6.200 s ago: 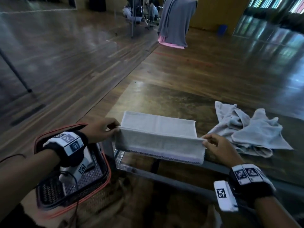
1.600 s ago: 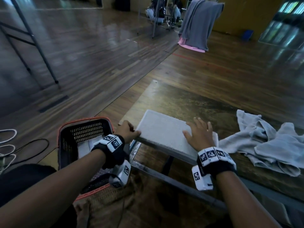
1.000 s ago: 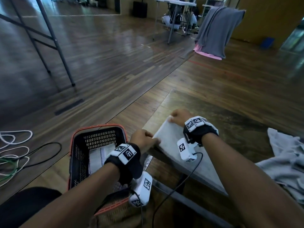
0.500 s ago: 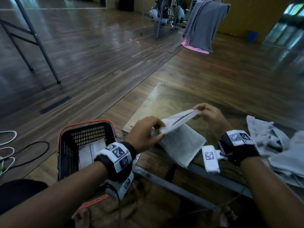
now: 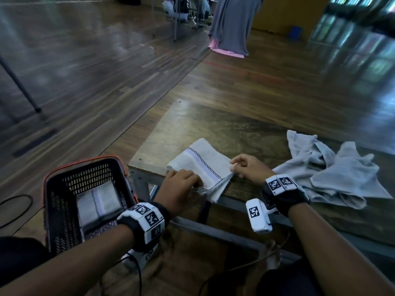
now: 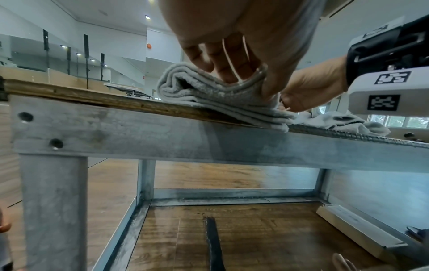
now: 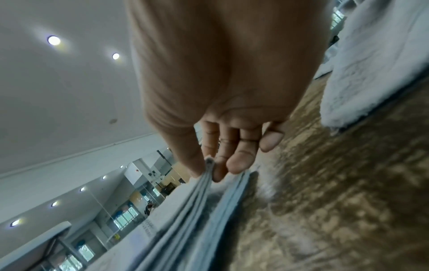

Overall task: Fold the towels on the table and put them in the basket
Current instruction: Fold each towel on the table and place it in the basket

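A folded white towel (image 5: 203, 165) with a checked stripe lies at the near left corner of the wooden table (image 5: 224, 129). My left hand (image 5: 181, 184) grips its near edge, fingers curled over the layers (image 6: 209, 86). My right hand (image 5: 241, 167) pinches the upper layers at the towel's right corner (image 7: 209, 165). Right of it on the table lies a crumpled pile of grey towels (image 5: 333, 171). The black basket (image 5: 64, 182) with an orange rim stands on the floor left of the table, with a folded towel (image 5: 98, 201) inside.
The table has a grey metal frame (image 6: 209, 139) and a lower shelf. Cables (image 5: 15, 208) lie on the wooden floor at the left. A grey cloth (image 5: 233, 24) hangs on a stand far behind the table.
The towel half that both hands held up half a second ago now lies folded over on the table. Both hands have come down to its near and right edges.
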Available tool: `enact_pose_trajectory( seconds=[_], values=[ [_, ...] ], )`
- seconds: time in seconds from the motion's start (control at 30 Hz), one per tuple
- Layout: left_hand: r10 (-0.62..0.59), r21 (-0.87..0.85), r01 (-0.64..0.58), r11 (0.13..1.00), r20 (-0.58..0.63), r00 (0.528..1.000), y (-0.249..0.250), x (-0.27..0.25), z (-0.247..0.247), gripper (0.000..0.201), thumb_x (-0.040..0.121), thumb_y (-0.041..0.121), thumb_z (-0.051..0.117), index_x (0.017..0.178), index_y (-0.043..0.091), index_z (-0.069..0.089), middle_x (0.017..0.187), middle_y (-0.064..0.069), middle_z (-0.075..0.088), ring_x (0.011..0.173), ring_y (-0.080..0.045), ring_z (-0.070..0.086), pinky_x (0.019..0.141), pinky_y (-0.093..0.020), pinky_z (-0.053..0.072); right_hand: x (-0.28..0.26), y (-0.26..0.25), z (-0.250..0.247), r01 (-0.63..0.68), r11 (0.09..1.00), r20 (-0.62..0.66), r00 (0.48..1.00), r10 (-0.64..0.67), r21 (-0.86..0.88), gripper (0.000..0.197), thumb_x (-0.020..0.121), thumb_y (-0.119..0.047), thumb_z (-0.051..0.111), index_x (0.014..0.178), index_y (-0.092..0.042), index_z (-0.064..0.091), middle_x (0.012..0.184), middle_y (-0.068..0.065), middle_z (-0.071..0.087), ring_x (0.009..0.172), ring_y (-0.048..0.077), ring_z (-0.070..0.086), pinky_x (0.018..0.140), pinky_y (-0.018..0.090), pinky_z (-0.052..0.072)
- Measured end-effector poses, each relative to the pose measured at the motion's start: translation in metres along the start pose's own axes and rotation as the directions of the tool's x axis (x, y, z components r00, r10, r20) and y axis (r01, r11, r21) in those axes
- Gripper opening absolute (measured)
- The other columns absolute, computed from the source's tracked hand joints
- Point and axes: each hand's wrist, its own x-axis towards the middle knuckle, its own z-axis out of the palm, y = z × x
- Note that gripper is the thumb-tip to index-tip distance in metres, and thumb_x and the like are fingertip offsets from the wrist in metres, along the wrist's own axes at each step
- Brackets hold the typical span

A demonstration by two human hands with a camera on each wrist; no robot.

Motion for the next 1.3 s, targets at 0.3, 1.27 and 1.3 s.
enact_pose_trajectory(
  seconds=[0.3,1.27,1.3],
  values=[
    [0.236,0.117,-0.226,0.967,-0.082,0.968,0.024,0.017,0.001,0.018,0.067,0.024,0.071,0.084,0.019,0.067,0.084,-0.001,0.066,0.074,-0.022,0.063,0.065,-0.032,0.047,0.011,0.001,-0.010,0.062,0.996,-0.313,0.949,-0.041,0.060,0.014,0.087,-0.018,0.063,0.099,-0.015,0.056,0.083,-0.001,0.057,0.068,0.007,0.053,0.054,0.012,0.040],
    [0.291,0.147,-0.315,0.938,0.165,0.943,0.013,0.028,0.013,0.028,0.071,0.028,0.071,0.096,0.019,0.064,0.095,0.000,0.064,0.086,-0.021,0.060,0.073,-0.033,0.046,0.021,0.009,-0.003,-0.063,0.990,-0.240,0.970,0.031,-0.126,0.015,0.085,-0.023,0.064,0.075,-0.027,0.052,0.084,-0.004,0.060,0.089,0.019,0.058,0.091,0.040,0.045],
    [0.308,0.158,-0.342,0.926,0.203,0.929,0.013,0.027,0.014,0.030,0.071,0.029,0.070,0.098,0.020,0.064,0.097,0.000,0.063,0.088,-0.020,0.060,0.074,-0.032,0.046,0.021,0.009,-0.001,-0.078,0.986,-0.233,0.971,0.042,-0.149,0.016,0.085,-0.024,0.063,0.075,-0.027,0.052,0.081,-0.007,0.057,0.089,0.019,0.057,0.096,0.044,0.043]
  ],
)
